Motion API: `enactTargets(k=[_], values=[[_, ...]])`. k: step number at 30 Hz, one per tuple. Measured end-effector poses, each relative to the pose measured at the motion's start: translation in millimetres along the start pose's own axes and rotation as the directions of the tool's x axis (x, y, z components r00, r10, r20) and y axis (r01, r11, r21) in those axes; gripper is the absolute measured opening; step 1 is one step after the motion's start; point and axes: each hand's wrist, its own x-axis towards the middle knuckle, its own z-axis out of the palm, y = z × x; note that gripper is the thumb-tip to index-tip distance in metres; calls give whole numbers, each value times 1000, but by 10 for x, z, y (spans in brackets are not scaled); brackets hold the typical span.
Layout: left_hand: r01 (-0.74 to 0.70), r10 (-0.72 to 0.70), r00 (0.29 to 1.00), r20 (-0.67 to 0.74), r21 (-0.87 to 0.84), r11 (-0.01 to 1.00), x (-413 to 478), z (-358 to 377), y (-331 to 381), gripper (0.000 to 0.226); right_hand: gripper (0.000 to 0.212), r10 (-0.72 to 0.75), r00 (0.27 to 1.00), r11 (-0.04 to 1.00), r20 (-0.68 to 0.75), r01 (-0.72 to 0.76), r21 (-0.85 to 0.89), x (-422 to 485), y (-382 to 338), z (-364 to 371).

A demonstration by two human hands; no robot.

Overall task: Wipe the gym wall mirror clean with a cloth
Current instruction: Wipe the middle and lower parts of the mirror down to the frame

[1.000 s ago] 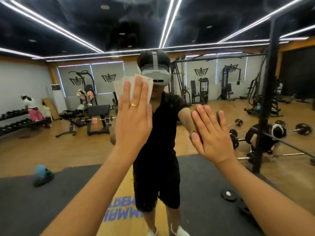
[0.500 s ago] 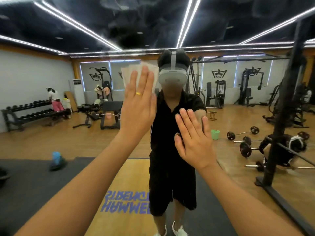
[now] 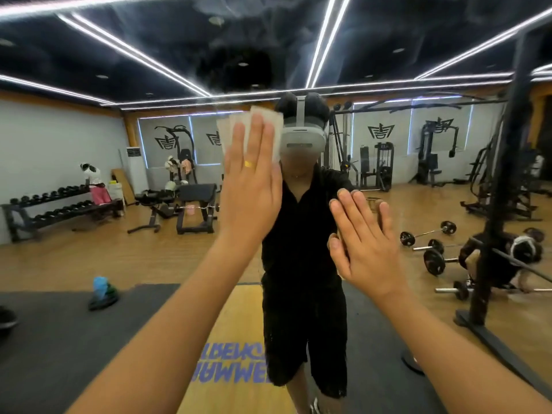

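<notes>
The wall mirror fills the whole view and reflects the gym and me in black clothes with a headset. My left hand, a gold ring on one finger, presses a pale folded cloth flat against the glass at head height, fingers straight and together. Only the cloth's top and side edges show past my fingers. My right hand lies flat on the mirror lower and to the right, fingers spread, holding nothing.
Hazy smears show on the upper glass. In the reflection a dumbbell rack stands at the left, benches in the middle, barbells on the floor at the right, and a black rack post at far right.
My view and both hands have shifted left along the mirror. The left hand still presses the cloth at head height; the right hand stays flat on the glass, lower right.
</notes>
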Motion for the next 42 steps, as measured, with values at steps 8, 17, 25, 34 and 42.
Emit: enactTargets(k=[8,17,25,34,42], values=[[-79,73,994,76,88,993,51,-9,-131,57,59,6,999,1000,34,-6,10,-45,-17,-2],[51,-55,997,-47,-76,996,1004,-295,-328,56,60,-19,999,1000,28,18,5,-29,-13,-9],[338,-344,927,-152,-62,939,314,-590,-1250,56,59,6,1000,1000,19,-6,6,-30,-22,-17],[157,-173,972,-155,-114,981,112,-440,-855,57,60,24,999,998,33,-26,61,7,-49,-25],[-160,160,987,15,-13,987,502,-118,-141,56,59,22,998,997,53,-25,74,-7,-15,-51]])
